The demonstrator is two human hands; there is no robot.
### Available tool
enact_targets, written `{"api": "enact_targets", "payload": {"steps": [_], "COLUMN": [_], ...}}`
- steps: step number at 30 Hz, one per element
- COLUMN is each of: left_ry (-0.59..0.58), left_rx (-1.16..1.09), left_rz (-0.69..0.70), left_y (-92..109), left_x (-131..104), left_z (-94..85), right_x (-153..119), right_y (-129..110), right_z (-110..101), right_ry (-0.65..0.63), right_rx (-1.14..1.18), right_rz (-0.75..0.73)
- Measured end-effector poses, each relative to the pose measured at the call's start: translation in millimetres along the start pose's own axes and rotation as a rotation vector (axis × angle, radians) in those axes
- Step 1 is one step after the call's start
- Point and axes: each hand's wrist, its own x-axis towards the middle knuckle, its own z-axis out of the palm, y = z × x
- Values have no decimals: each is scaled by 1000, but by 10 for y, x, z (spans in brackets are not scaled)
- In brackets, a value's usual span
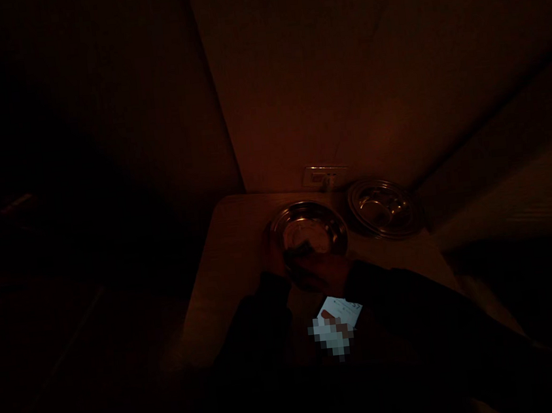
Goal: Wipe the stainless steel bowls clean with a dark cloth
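A shiny round metal bowl (335, 226) with a wide rim sits on a small table, in very dim reddish light. At its left side is my left hand (274, 254), apparently closed on the rim, its fingers mostly lost in shadow. My right hand (329, 268) reaches over the bowl's near edge, fingers bent around a dark object (303, 249) too dim to name. Just below my hands lies a phone (341, 314) with its screen lit and partly pixelated.
More metal dishes (382, 212), seemingly stacked, stand at the back right of the wooden table (227, 264). Behind it, a wall outlet (325, 175) has something plugged in. Walls rise behind the table and to its right; the left side is nearly black.
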Motion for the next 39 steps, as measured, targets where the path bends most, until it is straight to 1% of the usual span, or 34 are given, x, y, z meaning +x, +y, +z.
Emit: {"api": "enact_targets", "payload": {"steps": [3,5,7,12,14,16,20,23,25,29,32,35,39], "left_ry": [16,12,2,-52,-45,-28,5,-6,-29,-78,-51,-27,-18], "left_rx": [4,20,16,-64,-70,-59,-5,56,68,61,57,39,61], "left_rz": [-93,-95,-65,-5,-8,-24,-53,-73,-81,-39,-49,-84,-75], "left_y": [43,72,74,0,-6,13,75,109,123,134,125,104,83], "left_x": [6,24,50,89,76,55,40,54,62,48,13,-16,-8], "left_z": [-47,-62,-61,-21,-3,12,6,-30,-55,-69,-45,-21,-27], "right_x": [155,175,103,-244,-299,-263,-46,30,-21,-256,-350,-268,-13], "right_y": [-120,-156,-146,-6,22,2,-126,-187,-175,-64,-25,-97,-261], "right_z": [6,1,-20,-111,-118,-90,13,43,27,-41,-70,-50,20], "right_ry": [18,18,1,-75,-86,-70,11,33,10,-78,-118,-109,-36], "right_rx": [14,15,8,-32,-37,-28,18,36,28,-20,-45,-38,-11], "right_rz": [39,63,80,93,87,85,77,82,97,107,107,117,150]}}
